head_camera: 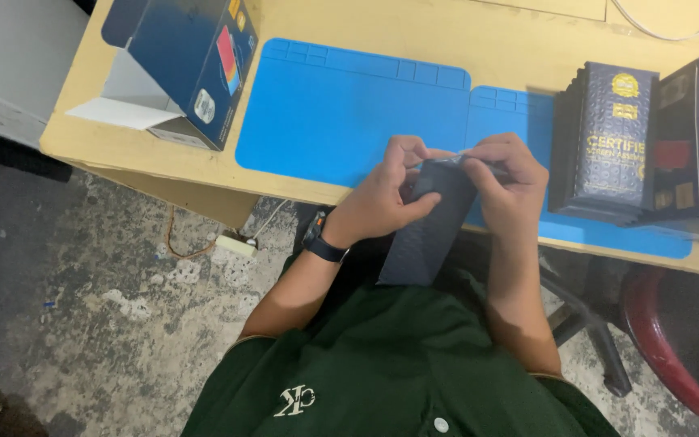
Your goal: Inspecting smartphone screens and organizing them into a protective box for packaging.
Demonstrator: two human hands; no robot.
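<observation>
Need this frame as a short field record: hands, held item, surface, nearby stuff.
left hand: grips the dark slim box from its left side, thumb across the front
right hand: pinches the box's top edge
held item: dark slim box, long and flat, held over the table edge
surface: blue mat on a wooden table
left of mat: open blue carton, flap out
right of mat: stack of dark boxes, upright
wrist: black watch on the left wrist
</observation>
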